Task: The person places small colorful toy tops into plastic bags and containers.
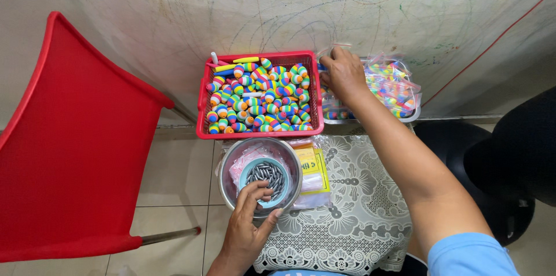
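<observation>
My left hand (246,227) rests on the near rim of a steel bowl (227,180), fingers curled over a small teal dish (248,167) full of dark metal sinkers (267,176). My right hand (343,73) reaches far out to a white tray (412,115) heaped with clear plastic bags of rainbow floats (391,85), fingers pinched on one bag's top edge. Between them stands a red basket (201,102) filled with loose rainbow-striped floats (260,99).
A white lace cloth (359,206) covers the small table. Yellow-labelled packets (313,166) lie beside the bowl. A red plastic chair (69,137) stands at the left, a dark stool (457,143) at the right, and a scribbled wall (289,4) behind.
</observation>
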